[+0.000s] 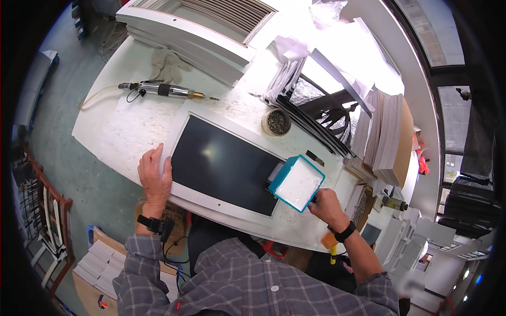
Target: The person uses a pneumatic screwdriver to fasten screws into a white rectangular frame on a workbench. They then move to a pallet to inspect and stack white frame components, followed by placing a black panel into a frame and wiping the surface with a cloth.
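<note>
The left hand lies flat with fingers spread on the left edge of a white-framed panel with a dark glass face, which rests at the near edge of the white bench. At the panel's right end, the right hand has its grip closed on a teal tray of pale material, tilted over the frame; the fingers under it are hidden. Behind lie a pneumatic screwdriver and a round tin of screws.

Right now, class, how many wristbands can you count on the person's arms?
2. One dark wristband sits on the left wrist, below the left hand resting on the white frame; the other wristband is on the right wrist, below the right hand.
</note>
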`<state>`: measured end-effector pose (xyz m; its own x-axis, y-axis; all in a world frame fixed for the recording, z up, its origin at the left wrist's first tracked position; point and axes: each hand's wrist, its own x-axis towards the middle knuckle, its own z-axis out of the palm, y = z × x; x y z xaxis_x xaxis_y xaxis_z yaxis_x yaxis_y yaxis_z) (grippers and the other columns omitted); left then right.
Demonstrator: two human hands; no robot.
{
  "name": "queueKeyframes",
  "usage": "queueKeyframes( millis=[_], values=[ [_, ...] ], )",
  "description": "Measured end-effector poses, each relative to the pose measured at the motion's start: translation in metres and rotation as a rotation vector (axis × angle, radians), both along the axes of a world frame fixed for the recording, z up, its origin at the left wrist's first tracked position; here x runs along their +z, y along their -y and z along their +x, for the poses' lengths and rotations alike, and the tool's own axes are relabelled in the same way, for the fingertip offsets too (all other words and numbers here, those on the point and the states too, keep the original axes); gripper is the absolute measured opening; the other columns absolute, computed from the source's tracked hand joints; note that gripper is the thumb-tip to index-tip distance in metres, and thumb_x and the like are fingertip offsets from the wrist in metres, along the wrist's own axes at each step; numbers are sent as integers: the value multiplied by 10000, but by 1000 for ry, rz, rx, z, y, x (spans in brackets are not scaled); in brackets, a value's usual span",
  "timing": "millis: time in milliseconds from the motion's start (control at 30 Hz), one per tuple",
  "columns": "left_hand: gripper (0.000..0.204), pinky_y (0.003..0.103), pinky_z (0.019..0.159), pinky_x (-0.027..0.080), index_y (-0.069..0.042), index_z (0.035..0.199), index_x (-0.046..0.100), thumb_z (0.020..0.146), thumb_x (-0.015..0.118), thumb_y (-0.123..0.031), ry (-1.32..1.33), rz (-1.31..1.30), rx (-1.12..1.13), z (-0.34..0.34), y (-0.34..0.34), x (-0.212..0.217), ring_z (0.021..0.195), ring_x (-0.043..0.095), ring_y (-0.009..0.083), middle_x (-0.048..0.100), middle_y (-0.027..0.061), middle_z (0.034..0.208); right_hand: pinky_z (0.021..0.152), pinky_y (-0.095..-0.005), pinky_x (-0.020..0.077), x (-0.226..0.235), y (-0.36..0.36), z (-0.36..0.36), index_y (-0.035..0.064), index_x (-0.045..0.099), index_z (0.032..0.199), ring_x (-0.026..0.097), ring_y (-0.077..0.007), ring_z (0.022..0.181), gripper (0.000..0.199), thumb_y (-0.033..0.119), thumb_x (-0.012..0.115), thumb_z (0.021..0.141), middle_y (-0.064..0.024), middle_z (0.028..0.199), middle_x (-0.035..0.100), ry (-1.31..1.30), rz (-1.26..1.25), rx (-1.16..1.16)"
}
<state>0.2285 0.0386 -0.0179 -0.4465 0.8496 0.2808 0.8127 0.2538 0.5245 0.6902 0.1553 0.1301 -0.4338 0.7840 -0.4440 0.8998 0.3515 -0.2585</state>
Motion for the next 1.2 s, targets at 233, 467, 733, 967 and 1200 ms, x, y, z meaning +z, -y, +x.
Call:
queueKeyframes(
  millis=[233,467,733,967,1200],
  values=[
    [463,446,931,447,-97,1345,652,899,735,-187,13,24,18,1,0,0,1078,586,328,608,108,1169,667,-507,542,0,-17,-61,8,658,828,674,-434,718,217,189,776,811,-223,719,671,-17,-21,83],
    [482,439,887,442,-97,1370,636,912,733,-212,-6,32,8,0,0,3,1058,578,308,608,91,1161,696,-526,538,-3,-41,-155,15,632,979,681,-441,764,264,199,766,846,-227,765,691,-50,-25,187],
    [452,445,906,450,-86,1343,641,907,727,-173,21,22,20,1,1,13,1063,579,327,615,110,1166,713,-542,536,-20,-60,-244,12,642,980,676,-467,769,216,181,729,876,-259,780,688,-254,41,264],
    [445,443,907,448,-108,1353,635,929,715,-217,-8,26,30,0,2,7,1064,577,307,611,94,1168,652,-504,511,14,-57,-219,-15,677,961,655,-463,720,222,163,752,851,-267,741,656,-319,40,170],
    [436,440,922,452,-126,1348,645,930,721,-227,-12,49,39,2,5,-2,1092,580,301,600,92,1169,658,-496,538,27,-2,-71,-40,682,792,660,-456,686,211,146,778,768,-261,703,650,-139,32,89]
  ],
)
